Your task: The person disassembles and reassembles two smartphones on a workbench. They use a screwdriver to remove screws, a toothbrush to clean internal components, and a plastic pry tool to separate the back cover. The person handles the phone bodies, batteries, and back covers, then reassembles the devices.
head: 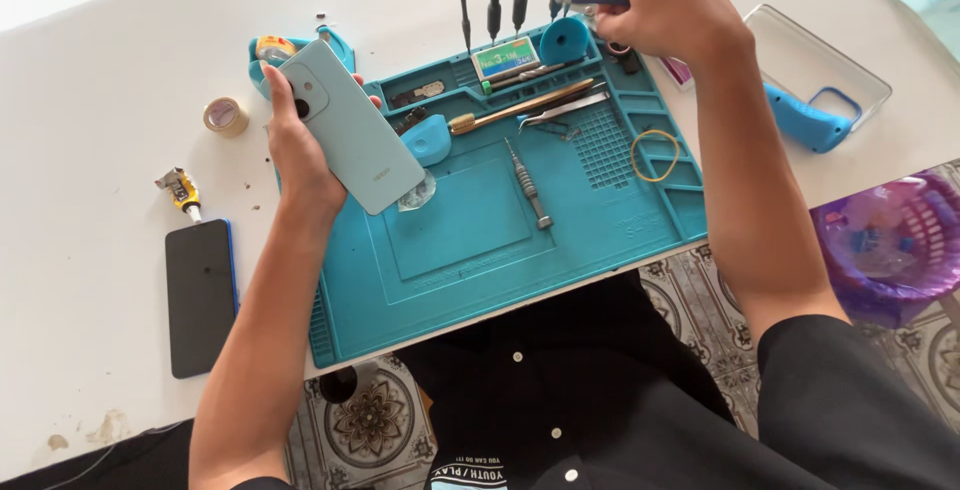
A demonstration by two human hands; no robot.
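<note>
The person's left hand [300, 150] is wrapped around a pale green phone [352, 125], back side up, fingers curled round its edges, holding it tilted just above the left edge of the teal work mat [600, 220]. The right hand [668, 5] is up at the mat's far edge, fingers closed in a pinch on a thin blue-handled tool [592, 0], right beside the row of upright screwdrivers [495, 0]. On the mat's middle lies a small screwdriver [528, 185]; a rubber band [654, 155] sits toward its right side. Left of the mat, a dark phone [200, 295] lies flat on the white table [90, 130].
</note>
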